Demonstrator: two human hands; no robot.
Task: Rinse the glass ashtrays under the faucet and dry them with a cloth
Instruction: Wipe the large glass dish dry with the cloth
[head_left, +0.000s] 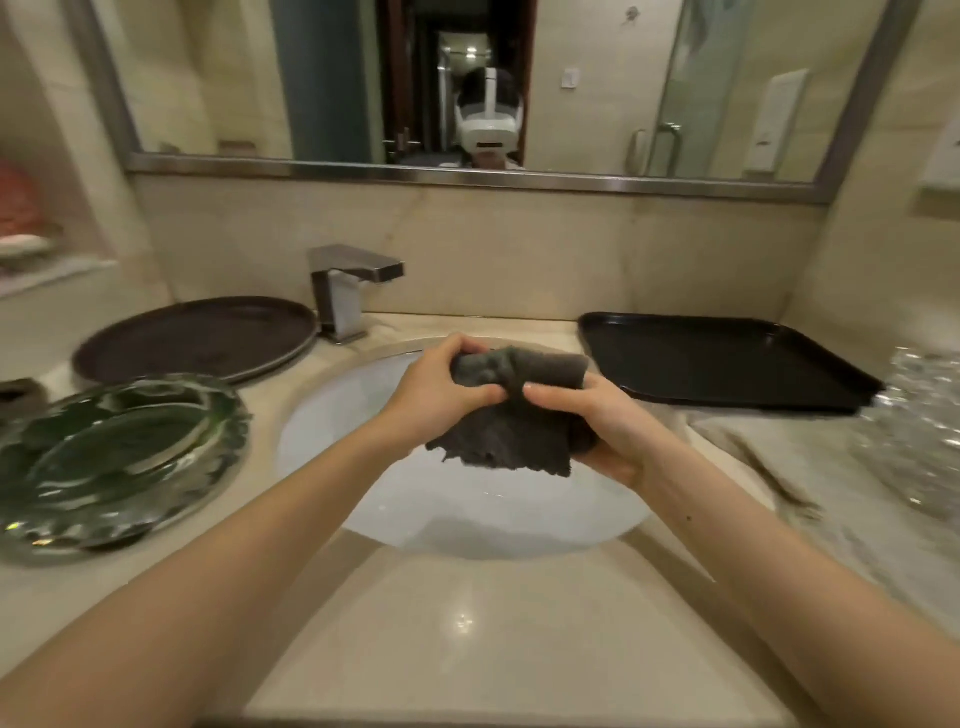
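Over the white sink basin (332, 426) both hands hold a bunched dark grey cloth (511, 436). My left hand (441, 389) grips its upper left part; my right hand (597, 421) grips its right side, thumb on top. A large green glass ashtray (114, 457) lies on the counter at the left. A clear cut-glass ashtray (919, 426) sits at the right edge, blurred. The metal faucet (348, 286) stands behind the basin at the left, with no water visible from its spout.
A round dark tray (197, 338) lies behind the green ashtray. A black rectangular tray (722, 358) sits at the back right. A light cloth (810, 467) is spread on the right counter under the clear ashtray. A mirror (467, 83) hangs above.
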